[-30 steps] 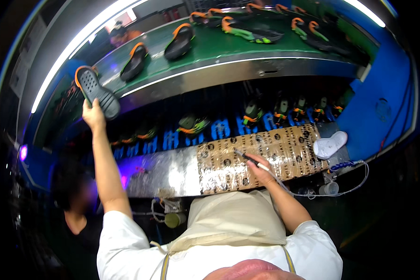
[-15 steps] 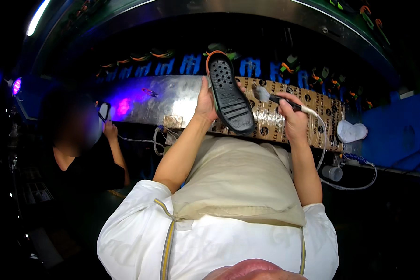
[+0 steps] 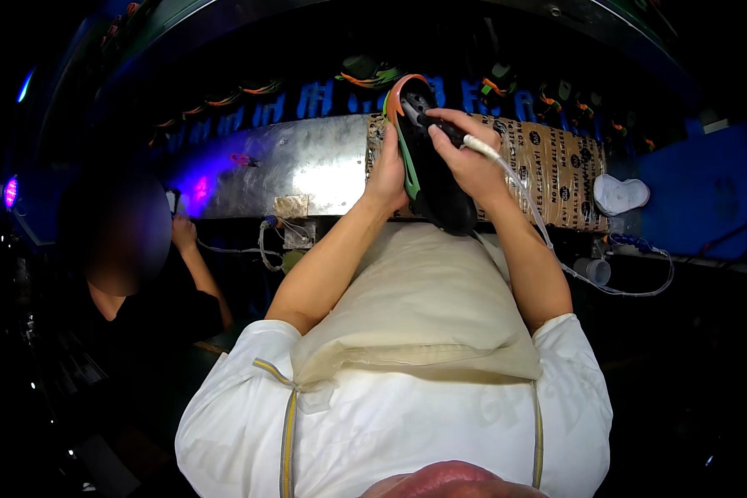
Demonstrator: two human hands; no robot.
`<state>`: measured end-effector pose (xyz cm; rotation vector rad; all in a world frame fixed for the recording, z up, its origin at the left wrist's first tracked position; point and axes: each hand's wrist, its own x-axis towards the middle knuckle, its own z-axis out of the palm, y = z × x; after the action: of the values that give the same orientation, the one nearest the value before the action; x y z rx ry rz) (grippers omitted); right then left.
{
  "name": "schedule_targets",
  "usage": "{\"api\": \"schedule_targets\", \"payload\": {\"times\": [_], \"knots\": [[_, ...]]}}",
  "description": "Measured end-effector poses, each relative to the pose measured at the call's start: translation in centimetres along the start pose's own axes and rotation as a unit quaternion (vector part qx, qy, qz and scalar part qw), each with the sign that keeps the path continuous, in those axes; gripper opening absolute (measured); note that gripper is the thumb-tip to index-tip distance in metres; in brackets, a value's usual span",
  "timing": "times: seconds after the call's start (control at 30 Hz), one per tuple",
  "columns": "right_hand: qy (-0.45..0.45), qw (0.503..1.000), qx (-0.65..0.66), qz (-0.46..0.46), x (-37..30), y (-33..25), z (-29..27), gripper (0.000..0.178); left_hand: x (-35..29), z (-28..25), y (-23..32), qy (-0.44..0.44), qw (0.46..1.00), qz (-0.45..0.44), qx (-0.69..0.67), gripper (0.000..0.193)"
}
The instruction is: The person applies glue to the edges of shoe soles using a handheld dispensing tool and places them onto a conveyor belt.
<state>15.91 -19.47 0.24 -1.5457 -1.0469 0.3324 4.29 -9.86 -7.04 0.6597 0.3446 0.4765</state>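
My left hand [image 3: 388, 176] is closed along the left edge of a shoe sole [image 3: 441, 191], tilted up over the bench. Its inner face is black, with orange and green along the rim and small round holes near the far end. My right hand [image 3: 471, 156] grips the black handle of a brush [image 3: 444, 128], from which a white tube [image 3: 519, 178] runs down to the right. The brush's head lies against the far part of the sole's inner face. My right fingers partly cover the bristles and the holes.
A metal bench [image 3: 266, 174] runs across, its right part covered with printed brown tape [image 3: 556, 178]. Behind it are blue racks [image 3: 314, 98] with colourful shoe parts. A white sole-shaped piece [image 3: 621, 195] and a cup [image 3: 593, 270] sit right. Another person [image 3: 141, 324] works at left.
The brush has moved left from beside the sole onto its far part. The sole has shifted slightly right and turned, so more of its green side shows.
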Motion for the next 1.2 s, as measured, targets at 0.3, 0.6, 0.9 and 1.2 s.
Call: {"api": "schedule_targets", "payload": {"times": [0.3, 0.6, 0.9, 1.2], "knots": [[-0.264, 0.962, -0.052, 0.039, -0.2, -4.2, -6.5, 0.026, 1.7, -1.2, 2.7, -0.026, 0.999, -0.018, 0.007, 0.088], [-0.057, 0.993, 0.021, -0.099, 2.1, -2.4, -1.6, 0.028, -0.2, 3.2, 1.6, -0.005, 0.999, 0.053, -0.007, 0.083], [-0.063, 0.985, -0.033, -0.155, 1.9, -2.2, -2.9, 0.029, 0.6, 2.3, 2.9, -0.102, 0.991, 0.021, -0.088, 0.082], [-0.126, 0.975, -0.066, -0.169, 0.8, -3.3, -3.6, 0.03, 1.0, 3.4, 4.2, -0.036, 0.996, 0.039, -0.077, 0.077]]}}
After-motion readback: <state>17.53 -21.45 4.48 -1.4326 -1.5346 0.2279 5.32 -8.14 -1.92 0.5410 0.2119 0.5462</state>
